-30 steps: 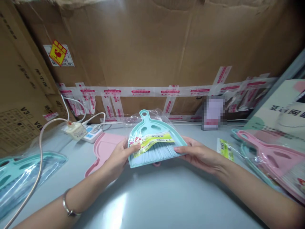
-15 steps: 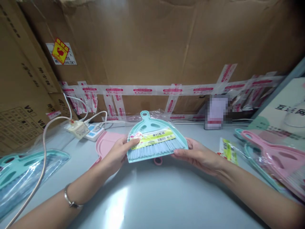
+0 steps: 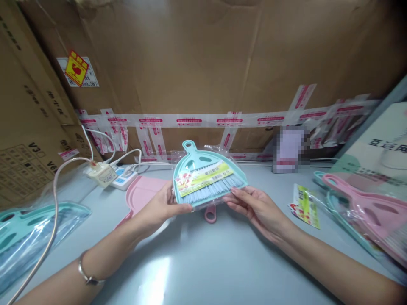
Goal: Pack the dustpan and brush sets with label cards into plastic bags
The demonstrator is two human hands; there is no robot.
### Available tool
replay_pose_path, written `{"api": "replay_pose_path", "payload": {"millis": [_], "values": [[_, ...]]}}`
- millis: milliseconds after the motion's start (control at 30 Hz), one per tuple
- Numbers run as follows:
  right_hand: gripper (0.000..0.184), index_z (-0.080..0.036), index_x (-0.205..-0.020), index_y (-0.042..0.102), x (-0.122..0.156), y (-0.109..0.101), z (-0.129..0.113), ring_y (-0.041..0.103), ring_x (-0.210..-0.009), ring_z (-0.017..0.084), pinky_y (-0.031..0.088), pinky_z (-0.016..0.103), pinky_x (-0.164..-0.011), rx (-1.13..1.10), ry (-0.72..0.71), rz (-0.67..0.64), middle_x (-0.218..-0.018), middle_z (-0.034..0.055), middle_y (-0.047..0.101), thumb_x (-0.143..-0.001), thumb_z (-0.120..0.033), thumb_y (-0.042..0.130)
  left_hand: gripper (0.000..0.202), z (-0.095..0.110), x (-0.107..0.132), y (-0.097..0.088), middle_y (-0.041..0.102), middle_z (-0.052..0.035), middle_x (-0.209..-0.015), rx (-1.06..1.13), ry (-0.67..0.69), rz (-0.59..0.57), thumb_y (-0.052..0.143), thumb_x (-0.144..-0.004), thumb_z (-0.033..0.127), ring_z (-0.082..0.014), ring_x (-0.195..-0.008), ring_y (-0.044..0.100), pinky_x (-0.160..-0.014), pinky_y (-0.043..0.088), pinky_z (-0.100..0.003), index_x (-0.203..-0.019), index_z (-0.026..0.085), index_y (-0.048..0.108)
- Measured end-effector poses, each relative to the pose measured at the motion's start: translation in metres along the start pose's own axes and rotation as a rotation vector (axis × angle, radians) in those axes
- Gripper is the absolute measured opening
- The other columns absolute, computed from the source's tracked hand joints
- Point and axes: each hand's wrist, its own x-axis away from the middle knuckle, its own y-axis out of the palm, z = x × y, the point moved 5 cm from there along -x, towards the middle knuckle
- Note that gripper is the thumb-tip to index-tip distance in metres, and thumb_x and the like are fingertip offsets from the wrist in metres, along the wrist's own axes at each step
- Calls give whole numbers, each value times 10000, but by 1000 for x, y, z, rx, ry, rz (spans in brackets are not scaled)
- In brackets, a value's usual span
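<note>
- Currently our half-curled left hand (image 3: 163, 203) and right hand (image 3: 257, 209) grip a mint plastic dustpan-and-brush set (image 3: 210, 179), clear wrap (image 3: 203, 206) still on.
- Nine o'clock: pink plastic dustpan (image 3: 143, 192) already bare.

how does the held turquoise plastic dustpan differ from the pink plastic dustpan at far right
The turquoise plastic dustpan is held in the left hand and right hand; the pink plastic dustpan lies unheld. The turquoise one fits within the picture; the pink one runs off its edge. Both are slotted and flare from a narrow end.
</note>
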Motion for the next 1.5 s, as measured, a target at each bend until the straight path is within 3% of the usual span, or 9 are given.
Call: {"api": "replay_pose_path", "payload": {"millis": [200,533,667,800,1067,1233,1333,1400,1500], "values": [[315,-141,-570,626,3,4,1,521,-508,68,463,193,-528,85,-64,-34,-551,-12,608,-559,-405,799,346,-12,-1,-7,687,-45,-709,61,-94,237,753,-665,293,-102,-595,626,-603,485,-190,-915,124,584],[365,-172,-635,620,2,0,2,566,-716,164,443,307,-742,144,-160,58,-676,23,633,-555,-493,773,191,-14,3,-1,643,-33,-641,93,-22,346,703,-707,276,-85,-546,557,-534,426,-191,-734,120,595],[569,-231,-1042,573,-3,-5,-14,606,-770,184,447,331,-777,188,-251,-60,-820,18,672,-590,-534,738,206,-9,3,-4,628,-26,-617,125,6,340,721,-677,286,-85,-550,542,-539,414,-194,-693,121,598],[900,-375,-1369,246,-5,-17,-37,619,-883,230,450,382,-808,224,-378,-243,-1006,8,664,-614,-486,723,242,-5,3,-9,643,-22,-644,135,36,351,752,-633,312,-88,-568,551,-563,428,-194,-683,129,602],[348,-303,-908,660,13,-4,-46,570,-881,201,438,356,-844,577,-641,-179,-937,1,633,-584,-250,774,248,0,6,-1,648,-36,-632,61,30,277,726,-661,331,-101,-546,573,-544,447,-203,-685,134,578],[170,-238,-619,622,7,-2,-40,548,-760,184,439,350,-774,536,-658,-131,-739,0,599,-642,-370,727,261,2,7,-2,667,-50,-710,-46,49,254,662,-741,344,-139,-653,621,-636,488,-238,-891,142,594],[239,-225,-584,576,2,-7,-38,515,-710,157,414,315,-746,516,-662,-50,-665,-18,568,-723,-399,661,732,5,7,-1,656,-92,-987,-160,149,169,668,-746,332,-197,-826,641,-684,500,-277,-1365,234,290],[249,-222,-596,560,1,-10,-37,497,-698,147,399,288,-723,489,-669,-3,-647,-27,553,-735,-406,653,1040,7,9,0,528,-118,-1251,-274,238,112,760,-650,264,-229,-955,612,-764,499,-308,-1431,324,76],[262,-217,-605,547,2,-11,-35,477,-688,137,383,267,-702,448,-654,27,-642,-30,537,-749,-416,641,898,10,10,1,390,-86,-1377,-491,325,116,789,-602,214,-261,-1123,514,-877,468,-330,-1365,349,336]]}}
